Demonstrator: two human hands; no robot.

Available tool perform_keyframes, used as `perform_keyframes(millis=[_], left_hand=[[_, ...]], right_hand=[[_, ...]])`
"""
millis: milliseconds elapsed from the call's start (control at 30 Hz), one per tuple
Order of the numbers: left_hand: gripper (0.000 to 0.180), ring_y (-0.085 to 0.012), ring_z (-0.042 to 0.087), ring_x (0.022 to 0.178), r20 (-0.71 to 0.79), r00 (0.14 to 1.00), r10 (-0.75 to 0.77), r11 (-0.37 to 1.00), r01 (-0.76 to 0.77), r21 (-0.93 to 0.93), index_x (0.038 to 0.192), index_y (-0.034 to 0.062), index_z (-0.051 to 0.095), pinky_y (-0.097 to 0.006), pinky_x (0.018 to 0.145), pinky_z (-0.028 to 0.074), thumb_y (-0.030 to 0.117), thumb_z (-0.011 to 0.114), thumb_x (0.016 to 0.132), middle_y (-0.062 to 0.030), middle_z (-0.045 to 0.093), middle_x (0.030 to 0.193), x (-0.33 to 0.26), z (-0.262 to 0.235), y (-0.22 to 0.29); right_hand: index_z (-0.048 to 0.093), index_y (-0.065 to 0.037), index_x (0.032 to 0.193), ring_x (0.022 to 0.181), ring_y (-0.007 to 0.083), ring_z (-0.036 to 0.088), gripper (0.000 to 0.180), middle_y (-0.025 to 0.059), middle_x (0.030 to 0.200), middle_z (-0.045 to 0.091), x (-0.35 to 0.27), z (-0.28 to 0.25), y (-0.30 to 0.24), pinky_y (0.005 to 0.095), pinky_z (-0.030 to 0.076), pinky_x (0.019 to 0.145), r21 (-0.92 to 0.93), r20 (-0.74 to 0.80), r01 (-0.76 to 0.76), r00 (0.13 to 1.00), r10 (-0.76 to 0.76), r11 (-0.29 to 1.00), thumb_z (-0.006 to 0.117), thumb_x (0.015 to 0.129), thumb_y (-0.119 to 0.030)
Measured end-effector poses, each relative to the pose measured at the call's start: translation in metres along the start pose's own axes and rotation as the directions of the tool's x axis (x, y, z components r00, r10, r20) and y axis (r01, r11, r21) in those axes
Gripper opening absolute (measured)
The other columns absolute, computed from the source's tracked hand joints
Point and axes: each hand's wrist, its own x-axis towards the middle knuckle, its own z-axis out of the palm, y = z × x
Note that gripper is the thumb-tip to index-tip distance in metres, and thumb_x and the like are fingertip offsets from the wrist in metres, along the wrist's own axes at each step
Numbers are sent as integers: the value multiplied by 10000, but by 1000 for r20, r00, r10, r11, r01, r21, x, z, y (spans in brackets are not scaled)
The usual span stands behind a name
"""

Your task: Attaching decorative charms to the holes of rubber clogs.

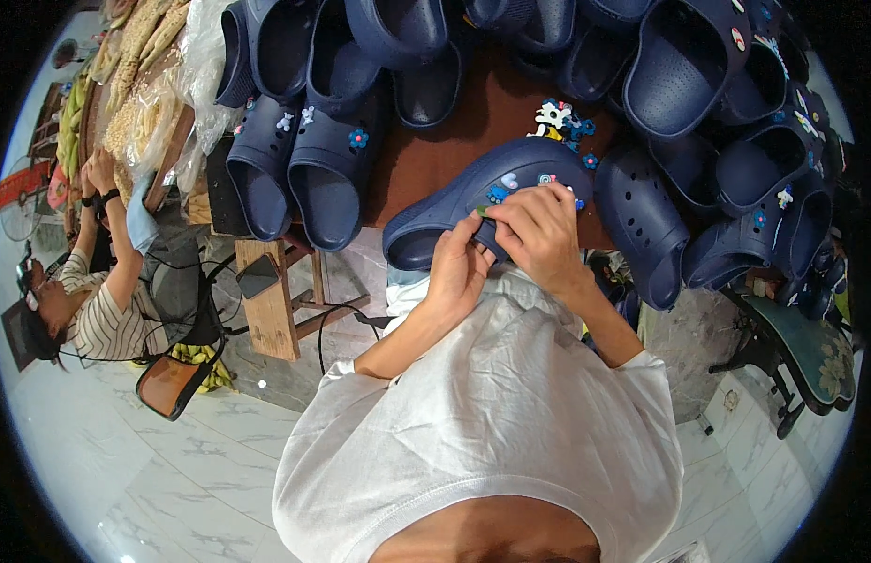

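**Navy clog held at the table edge, charms going on**

Brown wooden table (435, 155) as the landmark, crowded with navy foam clogs heaped along its far side and right end (684, 61). Near its left end, a pair of clogs (299, 164) lying toes toward the wearer, each carrying small flower charms. Left of the table, clear plastic bags (196, 66) of pale goods stacked high, and beyond those another person in a striped shirt (107, 314), seated low with a hand raised to the stack. Under the table's left corner, a plain wooden stool (266, 310) on the marble floor.

At the table's near edge, centre, one navy clog (482, 192) lying on its side, toe pointing right, with several coloured charms already on its upper. Left hand (459, 267) closed around the clog's heel end from below, steadying it. Right hand (538, 235) laid over the upper, fingertips pinched on a small green piece (480, 212) against the clog's surface. Both hands close together, nearly touching.

Just behind the held clog on the table, a loose cluster of spare charms (559, 120), white, blue and yellow.
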Motion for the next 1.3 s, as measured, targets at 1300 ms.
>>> perform_keyframes(millis=[1300], left_hand=[[168, -36, 578, 673, -127, 988, 93, 978, -67, 195, 909, 26, 651, -203, 602, 483, 188, 633, 950, 7, 650, 824, -6, 20, 5]], right_hand=[[671, -74, 977, 890, 226, 590, 239, 28, 934, 620, -11, -2, -9, 365, 440, 779, 37, 52, -101, 994, 99, 994, 693, 743, -31]])
